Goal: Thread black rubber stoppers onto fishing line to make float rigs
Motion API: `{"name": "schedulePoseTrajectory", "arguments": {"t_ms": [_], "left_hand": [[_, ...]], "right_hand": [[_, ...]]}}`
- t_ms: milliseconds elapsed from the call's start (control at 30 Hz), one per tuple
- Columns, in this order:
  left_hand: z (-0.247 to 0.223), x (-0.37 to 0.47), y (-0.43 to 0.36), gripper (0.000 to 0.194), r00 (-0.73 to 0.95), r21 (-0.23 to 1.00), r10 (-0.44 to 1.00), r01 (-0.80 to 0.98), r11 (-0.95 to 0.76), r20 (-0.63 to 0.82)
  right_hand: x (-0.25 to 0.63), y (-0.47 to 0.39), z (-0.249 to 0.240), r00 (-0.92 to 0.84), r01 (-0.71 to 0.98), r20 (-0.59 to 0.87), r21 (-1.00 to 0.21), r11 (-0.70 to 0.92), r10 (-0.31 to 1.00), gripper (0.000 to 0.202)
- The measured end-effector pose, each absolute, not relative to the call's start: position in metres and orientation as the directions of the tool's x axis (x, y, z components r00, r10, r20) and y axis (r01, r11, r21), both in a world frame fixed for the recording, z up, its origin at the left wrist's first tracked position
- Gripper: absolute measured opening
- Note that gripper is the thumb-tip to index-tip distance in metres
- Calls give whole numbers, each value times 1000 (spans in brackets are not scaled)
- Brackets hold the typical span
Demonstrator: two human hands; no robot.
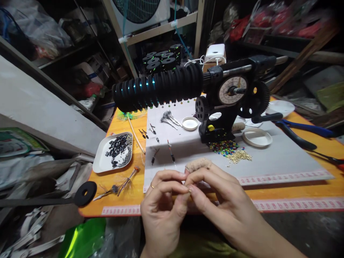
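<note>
My left hand (166, 208) and my right hand (223, 200) meet fingertip to fingertip above the near edge of the white board (282, 157). Between the pinched tips shows a tiny gold-coloured piece (190, 190); which hand bears it is unclear. A beige wrap (199, 164) covers one finger of my right hand. Beyond my hands, multicoloured beads (224, 148) and gold beads (240, 156) lie in a pile on the board. Small black-bodied pieces (172, 157) with thin wires lie just past my left hand.
A black machine (217, 132) with a row of black discs (158, 87) stands behind. On the left are a white tray (98, 161) of black cylinders and a black disc (92, 190). Pliers (295, 134) lie right, near a round lid (257, 138).
</note>
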State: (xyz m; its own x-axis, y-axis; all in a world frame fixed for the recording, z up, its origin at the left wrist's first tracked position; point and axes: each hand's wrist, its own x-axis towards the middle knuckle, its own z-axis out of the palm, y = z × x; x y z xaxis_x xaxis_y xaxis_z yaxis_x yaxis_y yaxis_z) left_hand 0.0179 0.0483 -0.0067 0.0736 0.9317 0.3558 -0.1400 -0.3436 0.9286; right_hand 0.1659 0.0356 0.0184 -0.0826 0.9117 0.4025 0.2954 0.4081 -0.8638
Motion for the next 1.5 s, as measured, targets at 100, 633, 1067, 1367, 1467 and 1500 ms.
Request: {"name": "schedulePoseTrajectory", "arguments": {"t_ms": [100,633,1067,1367,1467,1500], "left_hand": [[-4,18,49,14,83,922,924,-136,-362,374],[-5,20,49,11,141,916,973,-385,-114,180],[-20,5,46,48,92,707,749,274,-652,656],[-6,-13,65,30,444,482,687,494,-723,576],[-2,-5,67,17,428,472,731,567,-675,531],[-2,-2,67,14,421,476,749,587,-655,512]], "right_hand": [[172,36,17,-99,402,425,-810,427,900,13],[179,34,16,-137,557,697,-533,637,704,24],[175,34,6,-89,542,583,-652,530,808,15],[174,37,-6,-115,672,595,-543,504,795,14],[177,37,-10,-132,711,588,-505,489,798,13],[178,36,-12,-134,717,583,-501,484,801,13]]}}
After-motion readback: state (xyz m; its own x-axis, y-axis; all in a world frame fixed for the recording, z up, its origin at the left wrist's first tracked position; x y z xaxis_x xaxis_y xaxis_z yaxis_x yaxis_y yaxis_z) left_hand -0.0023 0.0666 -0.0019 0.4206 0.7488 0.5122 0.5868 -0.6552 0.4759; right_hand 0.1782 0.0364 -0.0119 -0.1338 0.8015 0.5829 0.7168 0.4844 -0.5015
